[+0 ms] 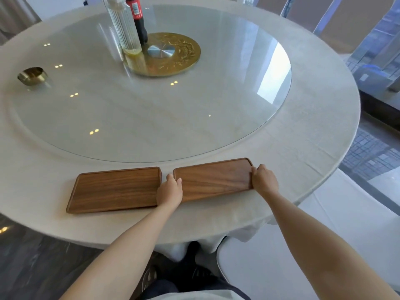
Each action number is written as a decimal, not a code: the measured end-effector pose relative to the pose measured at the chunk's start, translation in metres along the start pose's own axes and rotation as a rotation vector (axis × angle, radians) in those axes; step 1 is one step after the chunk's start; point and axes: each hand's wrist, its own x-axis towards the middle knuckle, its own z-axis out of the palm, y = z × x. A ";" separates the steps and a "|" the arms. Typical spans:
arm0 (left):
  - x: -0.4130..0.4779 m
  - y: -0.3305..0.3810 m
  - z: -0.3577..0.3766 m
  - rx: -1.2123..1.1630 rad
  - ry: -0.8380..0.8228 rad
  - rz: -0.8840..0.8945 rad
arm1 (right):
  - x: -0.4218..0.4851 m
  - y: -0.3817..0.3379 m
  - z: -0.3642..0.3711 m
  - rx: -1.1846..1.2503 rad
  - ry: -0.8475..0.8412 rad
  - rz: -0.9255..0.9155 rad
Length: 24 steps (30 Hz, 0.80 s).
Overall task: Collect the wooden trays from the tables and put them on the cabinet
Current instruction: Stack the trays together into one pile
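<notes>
Two flat rectangular wooden trays lie side by side near the front edge of a round table. My left hand grips the left short end of the right tray, in the narrow gap between the trays. My right hand grips the same tray's right short end. The left tray lies untouched just left of my left hand.
A glass turntable covers the table's middle, with a gold disc, a ribbed clear bottle and a dark red-labelled bottle at its centre. A small brass bowl sits at the left. Chair backs stand behind the table.
</notes>
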 end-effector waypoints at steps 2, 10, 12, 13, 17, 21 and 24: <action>0.005 -0.001 -0.010 -0.023 0.042 0.032 | -0.002 -0.006 0.000 0.016 0.036 0.003; 0.042 -0.043 -0.084 -0.020 0.261 0.145 | -0.022 -0.087 0.006 0.074 0.141 -0.145; 0.050 -0.064 -0.106 0.008 0.297 0.148 | -0.030 -0.113 0.015 0.061 0.145 -0.199; 0.054 -0.075 -0.117 0.027 0.309 0.149 | -0.035 -0.126 0.020 0.052 0.141 -0.223; 0.067 -0.124 -0.148 0.080 0.319 0.138 | -0.056 -0.166 0.050 -0.010 0.105 -0.310; 0.072 -0.171 -0.161 0.145 0.297 0.116 | -0.078 -0.190 0.087 -0.068 0.046 -0.343; 0.076 -0.200 -0.161 0.178 0.258 0.104 | -0.093 -0.196 0.112 -0.133 0.013 -0.349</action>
